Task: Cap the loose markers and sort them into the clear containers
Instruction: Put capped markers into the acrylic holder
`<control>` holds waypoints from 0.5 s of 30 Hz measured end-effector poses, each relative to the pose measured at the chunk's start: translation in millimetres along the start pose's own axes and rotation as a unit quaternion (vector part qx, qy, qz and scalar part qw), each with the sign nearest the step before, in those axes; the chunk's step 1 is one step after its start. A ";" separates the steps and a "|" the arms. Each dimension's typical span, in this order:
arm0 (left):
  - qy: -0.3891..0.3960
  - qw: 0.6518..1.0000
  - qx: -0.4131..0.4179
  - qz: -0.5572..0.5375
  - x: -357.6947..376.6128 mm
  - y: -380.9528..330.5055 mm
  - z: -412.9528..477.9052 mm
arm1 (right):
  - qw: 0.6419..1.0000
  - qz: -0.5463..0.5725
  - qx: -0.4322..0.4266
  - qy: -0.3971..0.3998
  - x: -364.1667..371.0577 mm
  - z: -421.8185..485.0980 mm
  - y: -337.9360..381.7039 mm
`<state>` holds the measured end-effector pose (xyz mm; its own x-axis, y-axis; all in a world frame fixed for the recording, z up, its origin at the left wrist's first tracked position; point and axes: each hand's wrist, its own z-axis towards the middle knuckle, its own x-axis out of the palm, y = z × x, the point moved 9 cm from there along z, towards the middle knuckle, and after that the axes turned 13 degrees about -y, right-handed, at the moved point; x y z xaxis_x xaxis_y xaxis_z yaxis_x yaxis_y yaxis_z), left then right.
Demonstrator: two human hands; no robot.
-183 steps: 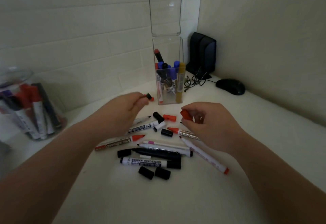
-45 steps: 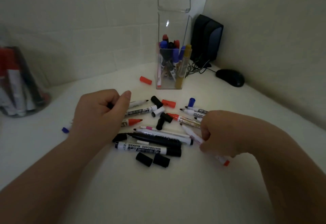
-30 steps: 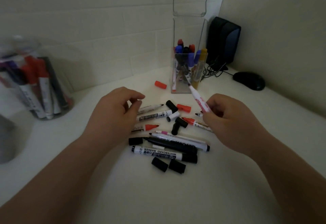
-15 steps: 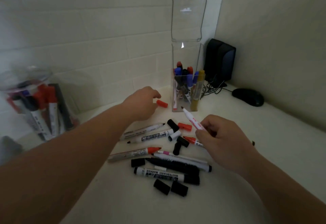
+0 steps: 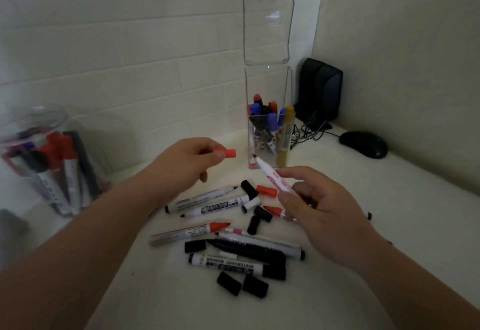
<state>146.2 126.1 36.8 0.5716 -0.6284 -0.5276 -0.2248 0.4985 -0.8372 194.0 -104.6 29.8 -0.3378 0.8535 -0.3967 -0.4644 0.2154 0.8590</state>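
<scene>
Above the tabletop's middle, the left hand (image 5: 187, 163) is pinching a red cap (image 5: 226, 153) toward the bare tip of the red marker (image 5: 275, 181) the right hand (image 5: 319, 212) is gripping, evidently lining them up for capping.

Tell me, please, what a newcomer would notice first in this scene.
At centre, the left hand pinches a red cap while the right hand holds an uncapped marker. Loose markers and black caps lie scattered below them; a tall clear container of markers stands behind.
</scene>
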 end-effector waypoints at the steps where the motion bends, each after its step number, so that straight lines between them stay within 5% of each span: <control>1: 0.005 0.986 -0.066 -0.152 -3.0 3.8 -19.0 | 0.999 0.036 0.000 0.002 1.6 -2.0 3.2; 3: 0.027 0.920 -0.140 -0.365 1.7 8.1 -48.0 | 0.995 0.097 0.000 0.005 5.7 -6.2 10.9; 5: 0.045 0.892 -0.146 -0.425 7.7 8.2 -65.2 | 0.991 0.136 0.003 -0.002 6.9 -8.6 14.5; 15: 0.072 0.888 -0.108 -0.441 9.4 13.7 -77.1 | 0.986 0.163 -0.015 0.010 6.1 -9.4 12.7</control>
<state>87.7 81.0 9.3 0.4977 -0.7948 0.3472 0.1055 -0.3419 -0.9338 178.4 -101.1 35.3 -0.4894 0.8655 -0.1069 -0.3512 -0.0835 0.9326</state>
